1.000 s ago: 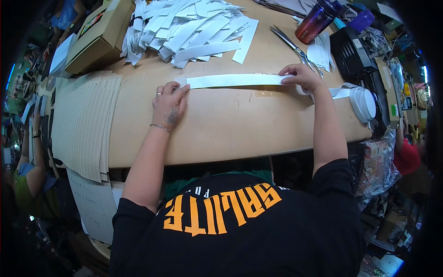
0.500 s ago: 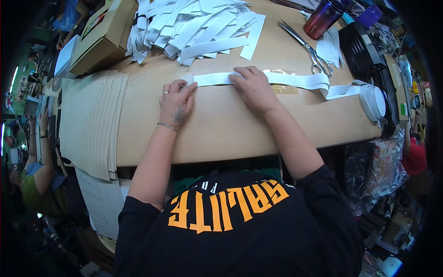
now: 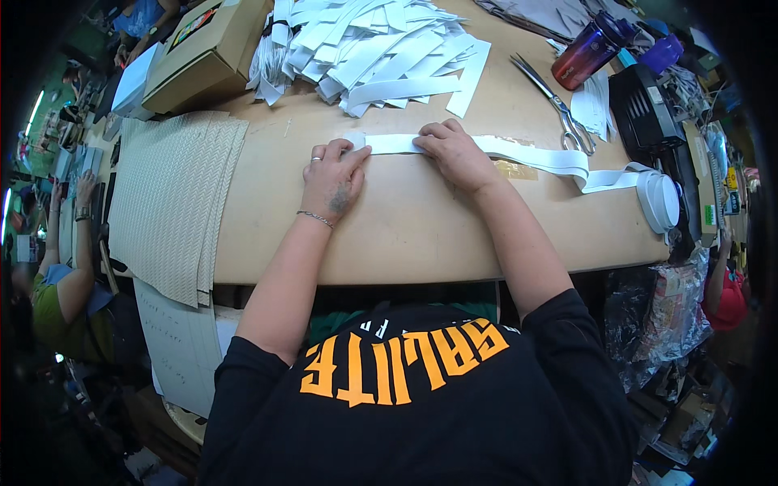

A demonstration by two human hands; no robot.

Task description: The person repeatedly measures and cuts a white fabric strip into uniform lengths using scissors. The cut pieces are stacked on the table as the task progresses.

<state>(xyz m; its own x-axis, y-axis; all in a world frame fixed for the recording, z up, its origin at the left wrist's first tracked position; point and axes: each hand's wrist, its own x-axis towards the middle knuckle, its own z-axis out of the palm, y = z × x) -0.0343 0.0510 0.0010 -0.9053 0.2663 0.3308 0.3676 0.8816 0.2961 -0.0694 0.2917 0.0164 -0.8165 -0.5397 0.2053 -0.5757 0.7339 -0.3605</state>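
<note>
A wide white elastic band (image 3: 389, 144) lies across the table in front of me, looping back in doubled layers toward its roll (image 3: 657, 200) at the right. My left hand (image 3: 334, 176) has its fingers pressed together on the band's left end. A short way to the right, my right hand (image 3: 460, 158) is closed with thumb and fingertips on the same band. Between the two hands a short stretch of it lies flat. Metal scissors (image 3: 559, 105) rest on the table beyond the band, beside its loop.
A heap of cut white strips (image 3: 381, 49) covers the table's far middle. Stacked textured beige sheets (image 3: 174, 202) lie at the left, near a cardboard box (image 3: 207, 61). At the far right stand a red-and-purple bottle (image 3: 590, 53) and a black device (image 3: 644, 101). Other people work at both sides.
The whole view has shifted, so things appear farther right. My right hand is slightly closer to my left along the band; both hands keep their hold.
</note>
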